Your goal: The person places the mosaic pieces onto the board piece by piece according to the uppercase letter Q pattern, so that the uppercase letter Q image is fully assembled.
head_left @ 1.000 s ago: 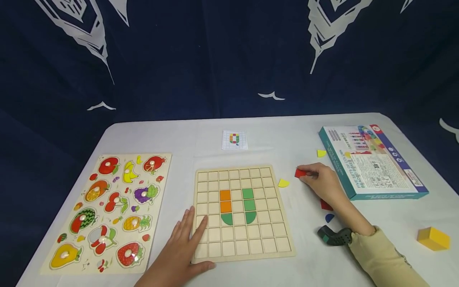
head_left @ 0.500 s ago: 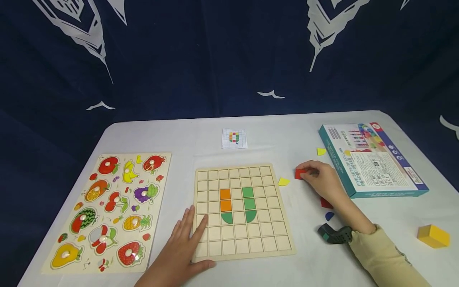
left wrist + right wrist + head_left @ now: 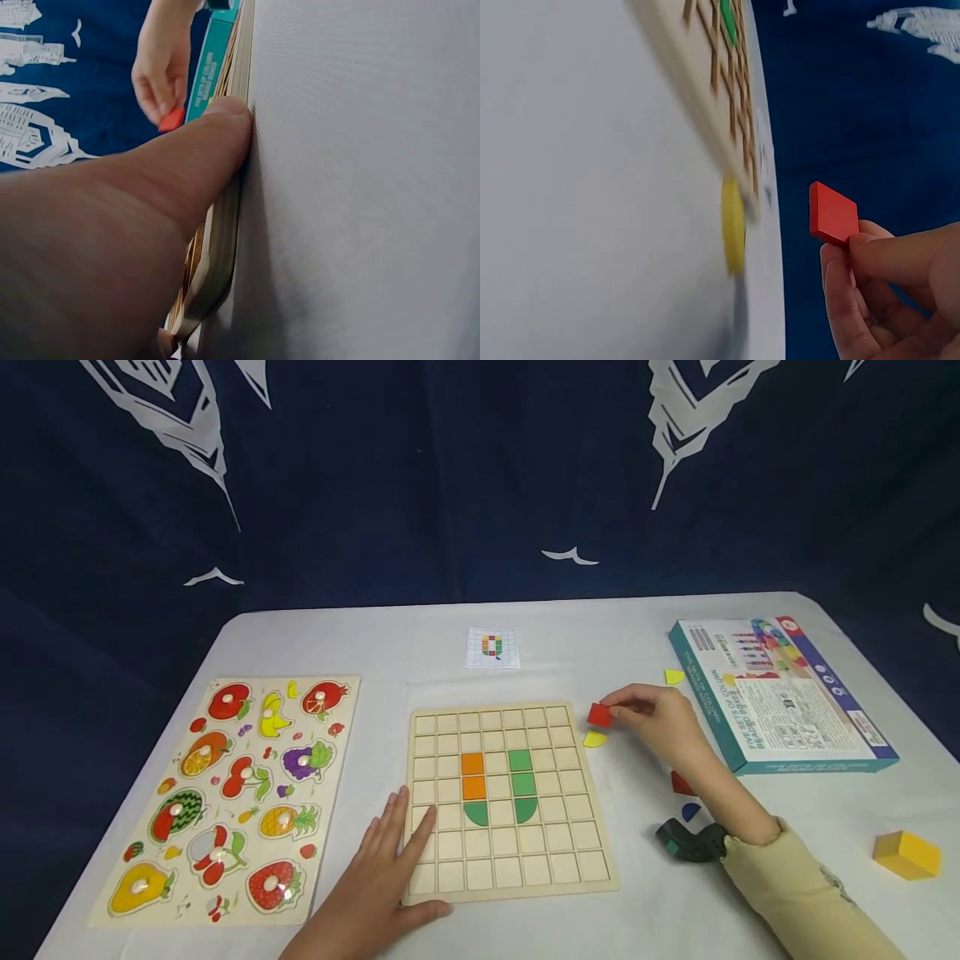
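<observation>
In the head view the right hand (image 3: 663, 727) pinches a red square tile (image 3: 599, 715) by its edge, just right of the wooden grid board (image 3: 442, 877). The right wrist view shows the red tile (image 3: 834, 214) between thumb and fingers, raised off the table. The left hand (image 3: 375, 877) lies with spread, straight fingers at the board's lower left corner, its thumb along the near edge. On the board sit two orange squares (image 3: 473, 776), two green squares (image 3: 521, 772) and two green rounded pieces (image 3: 476, 813), (image 3: 526, 810) below them.
A pattern card (image 3: 492, 647) lies behind the board. A fruit puzzle (image 3: 247, 914) is on the left, a flat box (image 3: 802, 735) at right. Yellow pieces (image 3: 595, 740), (image 3: 674, 677), a red piece (image 3: 682, 783), a blue piece (image 3: 690, 812) and a yellow block (image 3: 907, 855) lie about.
The right hand has lifted the red tile from the table and moved it left, near the board's upper right corner. The left hand stays in place.
</observation>
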Action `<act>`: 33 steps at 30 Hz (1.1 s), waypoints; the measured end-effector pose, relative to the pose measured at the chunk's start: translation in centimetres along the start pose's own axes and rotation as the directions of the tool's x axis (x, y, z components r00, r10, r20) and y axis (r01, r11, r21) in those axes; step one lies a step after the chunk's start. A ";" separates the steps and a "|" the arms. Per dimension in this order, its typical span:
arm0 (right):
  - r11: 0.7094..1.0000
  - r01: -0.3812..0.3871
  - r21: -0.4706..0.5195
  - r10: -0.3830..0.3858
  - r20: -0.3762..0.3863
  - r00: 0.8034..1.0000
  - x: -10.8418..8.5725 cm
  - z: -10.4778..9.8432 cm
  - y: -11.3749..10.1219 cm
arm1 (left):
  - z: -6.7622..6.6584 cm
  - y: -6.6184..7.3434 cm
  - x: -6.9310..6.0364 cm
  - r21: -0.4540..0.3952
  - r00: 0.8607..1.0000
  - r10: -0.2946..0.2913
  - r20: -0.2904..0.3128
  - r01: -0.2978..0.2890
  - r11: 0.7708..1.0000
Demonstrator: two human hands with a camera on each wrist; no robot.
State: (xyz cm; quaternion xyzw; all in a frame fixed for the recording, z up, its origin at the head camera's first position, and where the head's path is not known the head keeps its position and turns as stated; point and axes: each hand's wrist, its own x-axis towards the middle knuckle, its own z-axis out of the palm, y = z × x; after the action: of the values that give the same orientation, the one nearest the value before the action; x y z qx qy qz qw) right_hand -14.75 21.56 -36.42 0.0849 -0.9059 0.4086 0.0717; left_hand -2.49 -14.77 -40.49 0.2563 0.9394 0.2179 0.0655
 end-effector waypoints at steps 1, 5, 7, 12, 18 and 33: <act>1.000 0.000 0.025 -0.001 0.015 1.000 0.2 0.4 -0.5 | 0.0 0.0 0.0 0.002 1.000 0.001 0.000 -0.001 1.000; 0.994 0.001 0.110 -0.011 0.088 0.996 1.4 2.5 -2.3 | 0.1 -0.1 0.1 0.014 1.000 0.007 -0.006 -0.006 1.000; 0.991 -0.002 0.135 -0.015 0.127 0.992 2.0 3.7 -3.1 | 0.2 -0.1 0.1 0.014 1.000 0.010 -0.011 -0.009 1.000; 0.988 0.018 0.153 -0.049 0.202 0.978 3.1 6.2 -4.5 | 0.2 -0.1 0.1 0.014 1.000 0.007 -0.009 -0.007 1.000; 0.985 0.072 0.160 -0.113 0.266 0.957 3.7 8.0 -5.2 | 0.2 0.0 0.1 0.014 1.000 0.002 -0.011 -0.002 1.000; 0.978 0.200 0.055 -0.207 0.317 0.925 3.7 8.6 -5.9 | -0.1 0.1 0.1 0.004 0.999 0.024 -0.021 -0.024 1.000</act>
State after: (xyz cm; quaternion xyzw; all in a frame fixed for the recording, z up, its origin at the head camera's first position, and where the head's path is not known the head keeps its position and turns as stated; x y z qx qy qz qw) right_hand -17.65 10.87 -37.01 0.2445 -0.8874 0.3892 -0.0358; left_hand -2.51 -14.69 -40.36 0.2654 0.9373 0.2199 0.0524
